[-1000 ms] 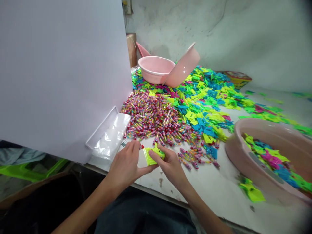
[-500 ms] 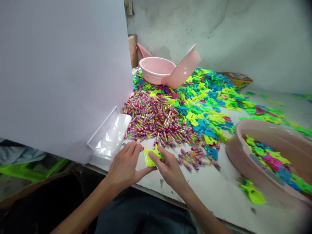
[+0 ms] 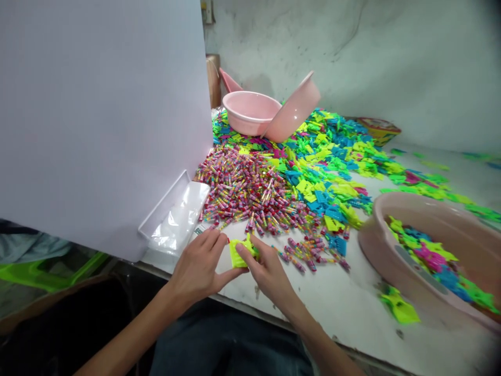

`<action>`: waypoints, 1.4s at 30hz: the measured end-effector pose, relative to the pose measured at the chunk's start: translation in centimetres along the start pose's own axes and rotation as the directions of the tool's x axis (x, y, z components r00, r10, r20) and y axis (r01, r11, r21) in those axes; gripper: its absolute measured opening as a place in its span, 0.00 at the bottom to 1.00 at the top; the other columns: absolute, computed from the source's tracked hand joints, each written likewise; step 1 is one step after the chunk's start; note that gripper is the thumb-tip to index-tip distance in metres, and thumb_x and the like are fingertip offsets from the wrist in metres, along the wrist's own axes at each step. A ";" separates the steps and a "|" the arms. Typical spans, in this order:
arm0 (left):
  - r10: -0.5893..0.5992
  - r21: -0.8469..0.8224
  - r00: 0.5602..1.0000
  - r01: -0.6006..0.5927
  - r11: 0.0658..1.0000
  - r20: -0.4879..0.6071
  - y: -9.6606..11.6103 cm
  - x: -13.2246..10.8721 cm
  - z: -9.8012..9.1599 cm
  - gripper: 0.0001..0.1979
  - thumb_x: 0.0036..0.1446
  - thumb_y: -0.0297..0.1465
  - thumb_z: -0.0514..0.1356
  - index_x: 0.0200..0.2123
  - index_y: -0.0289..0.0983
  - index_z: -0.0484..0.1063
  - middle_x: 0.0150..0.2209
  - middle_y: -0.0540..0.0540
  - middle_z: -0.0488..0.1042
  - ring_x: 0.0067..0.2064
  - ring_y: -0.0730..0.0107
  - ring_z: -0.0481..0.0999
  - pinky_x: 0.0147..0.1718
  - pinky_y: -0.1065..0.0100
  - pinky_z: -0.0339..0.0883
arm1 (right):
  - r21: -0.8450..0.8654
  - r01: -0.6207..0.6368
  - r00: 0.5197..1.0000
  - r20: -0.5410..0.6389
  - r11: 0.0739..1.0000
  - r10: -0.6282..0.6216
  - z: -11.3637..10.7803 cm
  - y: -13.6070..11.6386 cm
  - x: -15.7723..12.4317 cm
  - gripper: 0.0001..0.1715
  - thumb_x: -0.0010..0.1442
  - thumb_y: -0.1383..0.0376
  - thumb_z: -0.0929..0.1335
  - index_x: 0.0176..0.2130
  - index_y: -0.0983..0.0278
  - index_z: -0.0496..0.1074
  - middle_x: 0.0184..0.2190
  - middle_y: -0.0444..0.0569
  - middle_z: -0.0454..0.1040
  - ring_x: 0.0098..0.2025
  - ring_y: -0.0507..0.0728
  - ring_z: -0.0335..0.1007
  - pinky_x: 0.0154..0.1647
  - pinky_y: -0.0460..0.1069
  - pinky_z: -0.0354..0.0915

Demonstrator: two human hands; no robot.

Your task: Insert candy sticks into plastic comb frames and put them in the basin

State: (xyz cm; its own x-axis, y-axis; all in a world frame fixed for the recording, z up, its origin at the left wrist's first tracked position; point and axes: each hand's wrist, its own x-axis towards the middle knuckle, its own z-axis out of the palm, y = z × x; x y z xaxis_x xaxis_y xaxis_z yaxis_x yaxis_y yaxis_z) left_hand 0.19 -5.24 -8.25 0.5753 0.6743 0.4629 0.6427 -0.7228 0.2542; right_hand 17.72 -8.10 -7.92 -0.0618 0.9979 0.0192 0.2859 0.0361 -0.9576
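Note:
Between both hands, near the table's front edge, is a small yellow plastic piece (image 3: 237, 256). My right hand (image 3: 266, 267) pinches its right side with thumb and fingers. My left hand (image 3: 199, 261) has its fingers bent together at the upper left, and its thumb reaches under the piece's lower edge. A bit of red shows at the left fingertips, too small to make out. Just beyond the hands lies a heap of small pink-wrapped tubes (image 3: 250, 188). A clear plastic bag (image 3: 176, 222) lies in a white tray (image 3: 146, 224) left of them.
A pink tub (image 3: 368, 237) with colourful plastic pieces stands at the right, a yellow-green piece (image 3: 400, 305) beside it. More coloured pieces (image 3: 324, 151) are heaped behind. Two pink basins (image 3: 250, 125) rest on them. A white panel (image 3: 102, 120) rises at the left.
The whole view has shifted slightly, so the table items appear a little further left. Both hands keep nearly the same pose around the yellow piece.

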 end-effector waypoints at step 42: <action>-0.538 -0.421 0.827 0.435 0.796 -0.165 -4.0 4.4 7.6 0.15 0.63 0.42 0.56 0.38 0.38 0.76 0.38 0.43 0.76 0.39 0.63 0.77 0.34 0.67 0.72 | -0.634 -0.370 0.873 -0.487 0.679 0.022 -19.0 9.1 11.3 0.18 0.64 0.56 0.65 0.46 0.64 0.75 0.50 0.58 0.74 0.53 0.65 0.69 0.53 0.53 0.61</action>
State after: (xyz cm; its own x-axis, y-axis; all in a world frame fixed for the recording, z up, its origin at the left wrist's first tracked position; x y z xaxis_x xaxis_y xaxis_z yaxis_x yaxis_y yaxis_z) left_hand 4.02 1.83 -13.68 0.0464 0.9215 0.3855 0.5491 -0.3459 0.7608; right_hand 37.81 4.54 -10.91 0.4177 0.8983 0.1361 0.8234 -0.3110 -0.4747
